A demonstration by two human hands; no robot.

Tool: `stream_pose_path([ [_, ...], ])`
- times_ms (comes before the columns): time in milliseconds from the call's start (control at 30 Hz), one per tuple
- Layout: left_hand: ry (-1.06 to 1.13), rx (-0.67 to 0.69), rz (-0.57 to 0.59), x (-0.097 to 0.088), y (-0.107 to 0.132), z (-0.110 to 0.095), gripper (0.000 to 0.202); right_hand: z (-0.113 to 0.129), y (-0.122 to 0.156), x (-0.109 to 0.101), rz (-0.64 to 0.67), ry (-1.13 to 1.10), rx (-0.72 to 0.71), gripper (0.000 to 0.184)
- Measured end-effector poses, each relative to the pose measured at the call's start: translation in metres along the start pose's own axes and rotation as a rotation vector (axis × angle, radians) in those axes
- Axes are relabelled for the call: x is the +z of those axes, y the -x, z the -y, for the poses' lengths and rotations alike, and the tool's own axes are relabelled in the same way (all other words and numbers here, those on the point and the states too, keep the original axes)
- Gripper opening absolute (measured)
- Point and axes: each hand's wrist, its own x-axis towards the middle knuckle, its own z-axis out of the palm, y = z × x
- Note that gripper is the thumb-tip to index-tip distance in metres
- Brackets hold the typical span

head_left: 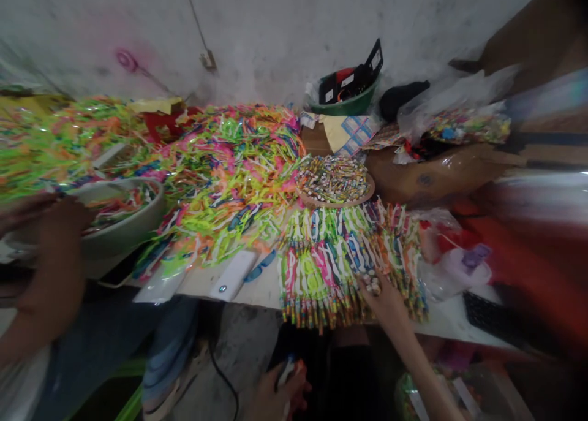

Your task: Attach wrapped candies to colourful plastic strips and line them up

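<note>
My right hand (388,301) reaches onto a fanned stack of long colourful strip packets (331,261) at the table's front edge. Its fingertips are pinched on the top of one packet, over small round beads. Low down, below the table edge, my left hand (275,393) is closed round a small white, black and orange object (287,371) that I cannot make out. A round tray of small rolled sweets (334,181) lies just behind the stack.
A large heap of neon plastic toys in clear packets (220,163) covers the table's left. Another person's arm (50,268) is at a grey bowl (124,231). A white power bank (232,276), a green basket (346,99) and bags of sweets (463,127) lie around.
</note>
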Motion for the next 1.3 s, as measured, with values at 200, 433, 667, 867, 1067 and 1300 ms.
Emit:
stream_pose_path([
  [200,0.033,0.226,0.214,0.010,-0.001,-0.074,0.051,0.002,0.013,-0.023,0.119,-0.178,-0.375,0.030],
  [433,-0.061,0.176,0.513,0.026,0.034,-0.151,0.036,0.028,0.036,-0.042,0.249,-0.128,-0.923,0.025],
  [667,-0.051,0.178,0.559,0.027,0.040,-0.158,0.029,0.034,0.038,-0.048,0.272,-0.033,-1.013,0.022],
  [867,-0.095,0.211,0.536,0.024,0.041,-0.161,0.030,0.033,0.038,-0.047,0.351,0.024,-0.998,0.033],
  [1067,-0.238,0.226,0.538,0.021,0.044,-0.164,0.033,0.040,0.039,-0.052,0.433,0.154,-1.001,0.037],
  [1300,-0.316,0.166,0.630,0.014,0.044,-0.159,0.027,0.036,0.044,-0.049,0.545,0.283,-1.060,0.036],
])
